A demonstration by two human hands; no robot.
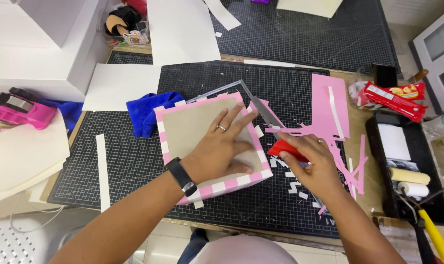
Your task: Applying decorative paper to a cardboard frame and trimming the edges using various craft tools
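On one cutting mat [134, 161], left hand [222, 151] flattens one box [192, 122]; right hand [312, 164] grips one red tool [284, 148].

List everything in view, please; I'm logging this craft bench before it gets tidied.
Board: one, tan with pink-and-white checked border, centre of mat.
Cutting mat: one, black gridded, under the board.
Ruler: one, metal, angled at the board's top right corner.
Cloth: one, blue, left of the board.
Paper scraps: many, pink, right of the board.
Tape dispenser: one, pink, far left.
Snack packet: one, red, right.
Tray: one, black, right edge, holding rollers.
Red tool: one, at the board's right edge.
Left hand: flat on the board.
Right hand: gripping the red tool.
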